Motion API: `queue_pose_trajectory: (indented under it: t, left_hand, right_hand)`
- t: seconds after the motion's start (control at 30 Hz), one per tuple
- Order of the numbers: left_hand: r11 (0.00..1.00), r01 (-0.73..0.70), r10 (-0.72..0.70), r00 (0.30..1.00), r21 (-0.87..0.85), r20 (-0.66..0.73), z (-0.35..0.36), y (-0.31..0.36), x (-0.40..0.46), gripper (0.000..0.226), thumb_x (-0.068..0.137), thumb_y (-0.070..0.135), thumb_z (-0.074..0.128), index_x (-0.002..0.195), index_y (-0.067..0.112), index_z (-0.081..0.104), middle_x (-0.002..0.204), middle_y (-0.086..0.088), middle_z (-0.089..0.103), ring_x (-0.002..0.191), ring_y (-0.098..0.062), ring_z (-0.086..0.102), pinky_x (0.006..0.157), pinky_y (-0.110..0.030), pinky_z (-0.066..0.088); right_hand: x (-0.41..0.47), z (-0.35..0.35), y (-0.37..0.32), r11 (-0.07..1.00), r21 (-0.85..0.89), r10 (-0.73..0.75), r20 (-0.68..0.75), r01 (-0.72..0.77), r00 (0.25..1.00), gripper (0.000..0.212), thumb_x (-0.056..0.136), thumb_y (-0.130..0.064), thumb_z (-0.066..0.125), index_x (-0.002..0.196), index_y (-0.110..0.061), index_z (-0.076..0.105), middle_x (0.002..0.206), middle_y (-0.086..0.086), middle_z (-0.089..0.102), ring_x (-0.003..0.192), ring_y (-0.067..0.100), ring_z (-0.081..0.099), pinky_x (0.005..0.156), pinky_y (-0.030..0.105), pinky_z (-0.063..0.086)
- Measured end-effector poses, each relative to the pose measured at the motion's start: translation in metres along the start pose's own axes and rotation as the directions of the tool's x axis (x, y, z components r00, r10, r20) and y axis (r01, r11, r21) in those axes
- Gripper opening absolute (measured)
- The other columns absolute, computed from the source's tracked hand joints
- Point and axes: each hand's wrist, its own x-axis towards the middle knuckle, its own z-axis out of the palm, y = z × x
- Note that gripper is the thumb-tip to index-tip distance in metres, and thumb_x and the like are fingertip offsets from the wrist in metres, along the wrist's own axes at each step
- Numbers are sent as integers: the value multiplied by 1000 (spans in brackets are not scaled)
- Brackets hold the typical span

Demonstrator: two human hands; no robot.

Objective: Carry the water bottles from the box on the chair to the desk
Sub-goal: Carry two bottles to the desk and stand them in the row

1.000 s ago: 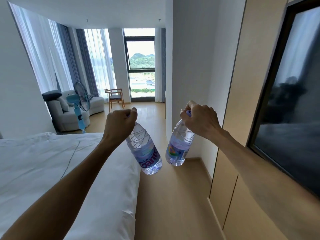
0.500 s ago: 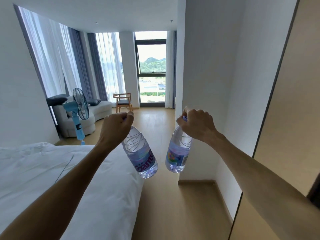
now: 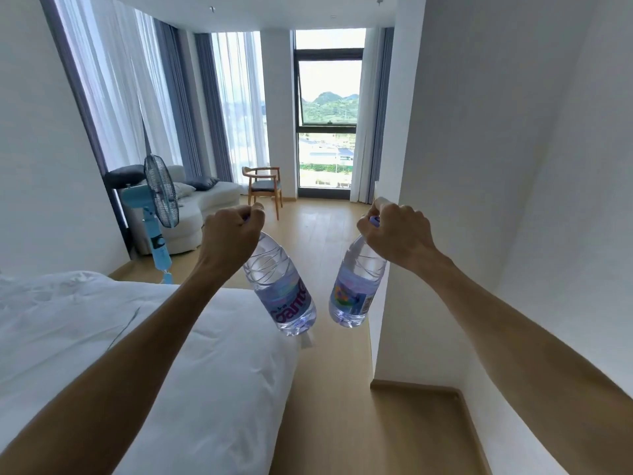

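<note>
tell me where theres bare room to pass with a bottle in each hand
Bare wood floor runs between the bed and the white wall, opening toward the chair. It is tightest at the wall corner beside the right bottle; the fan crowds the left.

The left bottle (image 3: 281,286) has a pale purple label with large pink letters reading roughly "Gante", the last letter cut by the bottle's curve; the right bottle's (image 3: 356,286) label print is too small to read
</note>
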Motion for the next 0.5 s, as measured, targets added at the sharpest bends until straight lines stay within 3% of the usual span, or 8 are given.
queue_pose_trajectory:
  t: [0.17,0.27,0.5]
  left_hand:
    - [997,-39,40,999,-72,14,64,-70,69,54,98,17,52,46,26,41,32,10,41,35,-4,44,40,-8,32]
    - [995,-58,62,997,-83,43,102,-108,114,55,99,17,51,46,26,38,37,20,48,35,-3,44,41,-10,33]
    - [998,-24,27,999,-52,44,179,-177,223,56,99,24,49,45,24,37,38,20,48,38,-2,45,40,-11,30]
  right_hand:
    - [89,74,22,1000,1,10,31,-10,999,22,92,-34,54,95,-13,61,76,-1,59,67,18,56,64,25,42]
    - [144,112,32,1000,-3,24,27,-23,999,22,92,-34,55,96,-13,62,79,-1,61,68,18,55,65,25,39]
    - [255,190,67,993,53,107,-12,-106,994,23,92,-34,54,99,-14,63,87,1,65,70,17,54,64,27,43]
